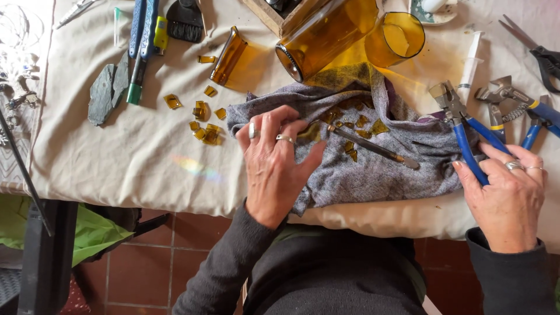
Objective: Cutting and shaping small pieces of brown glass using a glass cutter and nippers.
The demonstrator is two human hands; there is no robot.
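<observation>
While the left hand point(274, 166) is pressing flat on the grey cloth point(373, 169) near the front edge of the table point(116, 157), its fingers are lying spread and are closing on nothing; it seems to be keeping the cloth from sliding. The cloth is probably lying there to catch the small amber glass pieces point(356, 125) that are resting on it. A thin metal glass cutter point(373, 147) is lying on the cloth just beside the left fingertips, with its long axis running diagonally: one end is pointing toward the left hand and the back-left corner, the other end toward the front-right.

The right hand point(507, 198) is resting near the front-right part of the table, and its fingers are closing around the handles of the blue-handled pliers point(461, 131). The pliers are pointing with their metal head away from the person, toward the back edge, with the handles coming back into the palm. More blue-handled pliers point(519, 108) are lying just to the right. Toward the back edge, a cut amber bottle point(324, 35) is lying on its side, and loose amber shards point(204, 125) are lying scattered left of the cloth.
</observation>
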